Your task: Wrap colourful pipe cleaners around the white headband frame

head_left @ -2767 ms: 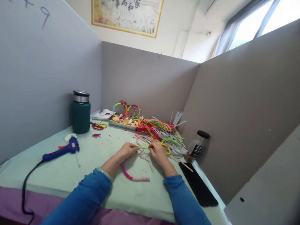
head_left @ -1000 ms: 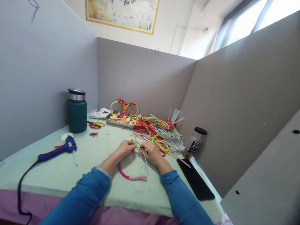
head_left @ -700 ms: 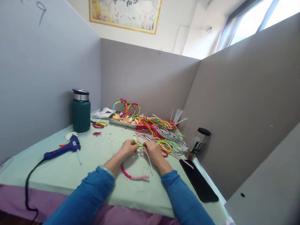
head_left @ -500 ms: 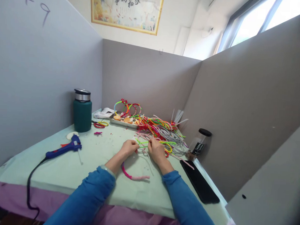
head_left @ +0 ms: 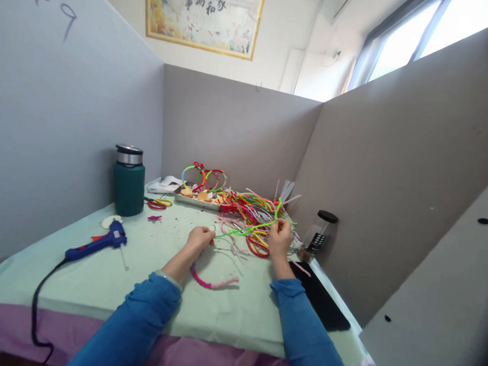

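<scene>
A bright green pipe cleaner [head_left: 246, 228] is stretched between my two hands. My left hand [head_left: 201, 239] pinches its left end, fingers closed. Closed near its other end is my right hand [head_left: 281, 237], with a short length standing up above the fingers. Below my left hand curves a band wrapped in purple, magenta and pale pink [head_left: 211, 284]; whether its upper end is in that hand is hidden. Scissors with red and yellow handles [head_left: 259, 246] lie just left of my right hand. Thin pale strands [head_left: 233, 248] lie between the hands.
Behind is a heap of coloured pipe cleaners [head_left: 251, 205] beside a metal tray [head_left: 194, 201] with finished hoops. Left stand a green bottle [head_left: 128, 189], second scissors [head_left: 159, 204] and a corded glue gun [head_left: 99, 244]. Right are a clear jar [head_left: 319, 237] and a black phone [head_left: 322, 299].
My right hand has moved right, away from my left, drawing the green pipe cleaner out long between them. The scissors' handles now show more fully. The whole view has shifted slightly.
</scene>
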`<state>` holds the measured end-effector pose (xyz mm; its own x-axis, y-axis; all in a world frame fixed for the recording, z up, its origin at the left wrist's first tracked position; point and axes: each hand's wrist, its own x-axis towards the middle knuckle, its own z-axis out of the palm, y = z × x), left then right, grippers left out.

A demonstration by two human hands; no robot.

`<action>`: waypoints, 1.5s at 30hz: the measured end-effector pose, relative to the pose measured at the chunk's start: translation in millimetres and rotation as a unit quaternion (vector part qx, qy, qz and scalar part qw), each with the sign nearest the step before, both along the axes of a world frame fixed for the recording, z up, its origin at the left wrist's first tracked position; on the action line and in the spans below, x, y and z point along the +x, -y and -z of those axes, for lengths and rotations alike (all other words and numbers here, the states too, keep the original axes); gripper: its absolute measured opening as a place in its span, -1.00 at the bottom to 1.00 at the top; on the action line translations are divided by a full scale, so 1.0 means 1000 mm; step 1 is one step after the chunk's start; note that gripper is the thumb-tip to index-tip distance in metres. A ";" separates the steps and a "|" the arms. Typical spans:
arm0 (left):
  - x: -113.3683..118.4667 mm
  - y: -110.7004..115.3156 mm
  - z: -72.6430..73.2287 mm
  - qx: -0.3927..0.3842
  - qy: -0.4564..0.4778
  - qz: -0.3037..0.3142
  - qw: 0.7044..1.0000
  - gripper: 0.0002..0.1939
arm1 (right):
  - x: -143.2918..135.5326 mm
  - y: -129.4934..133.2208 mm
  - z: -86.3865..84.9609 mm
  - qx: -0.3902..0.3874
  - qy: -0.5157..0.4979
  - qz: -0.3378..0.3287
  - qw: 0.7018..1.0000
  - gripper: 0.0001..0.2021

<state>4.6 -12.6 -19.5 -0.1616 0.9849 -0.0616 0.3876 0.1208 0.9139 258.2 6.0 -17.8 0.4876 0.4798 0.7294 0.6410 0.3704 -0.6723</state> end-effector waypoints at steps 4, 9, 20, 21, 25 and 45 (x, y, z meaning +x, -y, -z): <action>-0.008 -0.002 -0.001 0.002 0.007 -0.053 0.999 -0.82 | 0.016 0.004 -0.014 0.027 -0.129 0.003 0.991 -0.80; -0.013 -0.003 -0.002 -0.002 0.001 -0.080 0.997 -0.81 | 0.053 0.021 -0.042 0.111 -0.241 0.017 0.964 -0.82; -0.003 0.003 -0.007 0.038 0.050 0.014 0.998 -0.85 | 0.030 0.002 -0.045 0.039 0.051 0.018 0.998 -0.76; -0.002 0.004 -0.007 0.040 0.057 0.027 0.997 -0.86 | 0.025 -0.004 -0.036 -0.021 0.099 0.004 0.995 -0.77; 0.000 0.005 -0.007 0.044 0.072 0.069 0.994 -0.91 | 0.010 -0.009 -0.016 -0.127 0.139 -0.144 0.971 -0.71; 0.004 0.009 -0.007 0.038 0.184 0.080 0.979 -0.91 | -0.020 -0.002 -0.007 -0.139 -0.369 -0.373 0.840 -0.67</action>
<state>8.4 -21.8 -12.1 0.0156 0.9998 -0.0130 0.0384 0.0123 0.9992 237.9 7.8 -10.6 0.2459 0.9544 0.1691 -0.3298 0.2465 -0.9113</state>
